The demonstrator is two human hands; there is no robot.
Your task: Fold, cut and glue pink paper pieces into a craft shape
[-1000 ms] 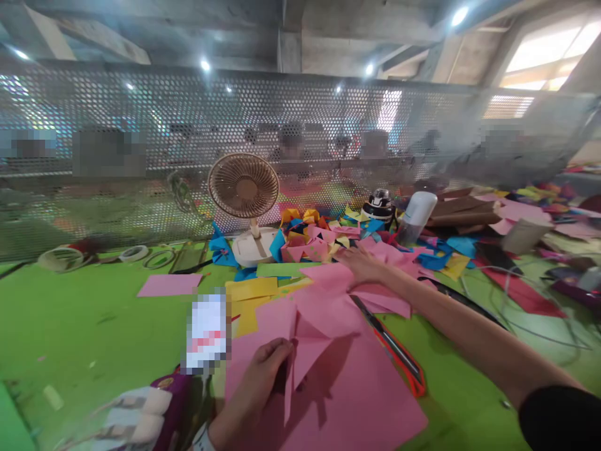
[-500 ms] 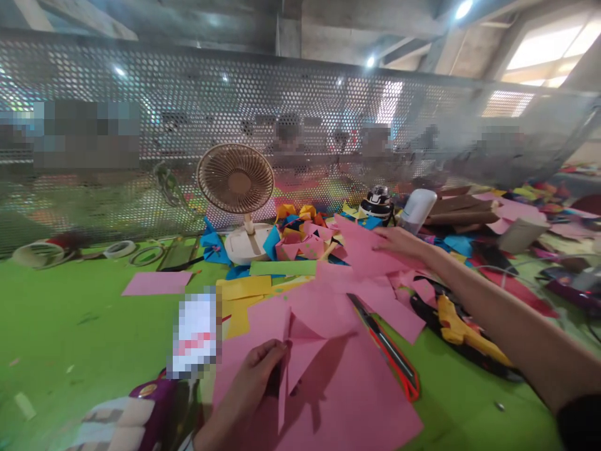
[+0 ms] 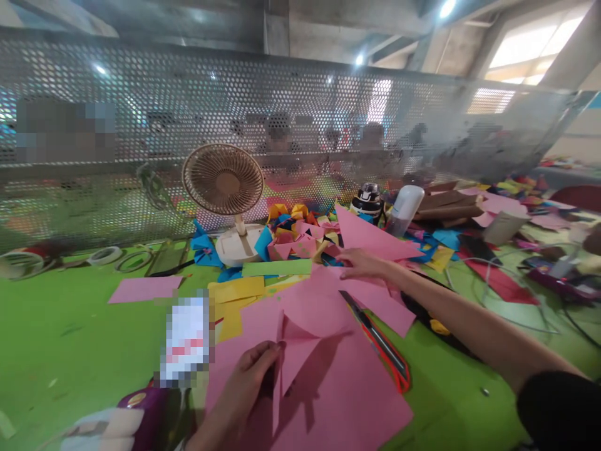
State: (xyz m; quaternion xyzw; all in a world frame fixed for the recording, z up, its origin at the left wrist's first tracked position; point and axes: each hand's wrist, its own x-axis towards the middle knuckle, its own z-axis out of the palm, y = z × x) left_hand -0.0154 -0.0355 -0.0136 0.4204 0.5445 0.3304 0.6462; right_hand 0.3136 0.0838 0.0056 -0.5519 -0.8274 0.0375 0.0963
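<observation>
My left hand pinches a folded piece of pink paper by its edge, holding it upright. Below it lies a large pink sheet. My right hand reaches forward over loose pink paper, its fingers stretched out and apart; whether the fingertips touch the paper is unclear. Just behind that hand a pink sheet stands tilted up. A red and black utility knife rests on the large sheet's right side, between my hands and nearer the right one.
Folded coloured paper pieces are heaped beside a fan. Behind them runs a perforated metal screen. A bottle, a dark cup and tape rolls stand at the back. Under my right forearm lies a black and yellow tool.
My right hand first moved right and shifted a pink sheet, then came back left and lower, leaving that sheet tilted up. My left hand keeps its pinch on the folded paper.
</observation>
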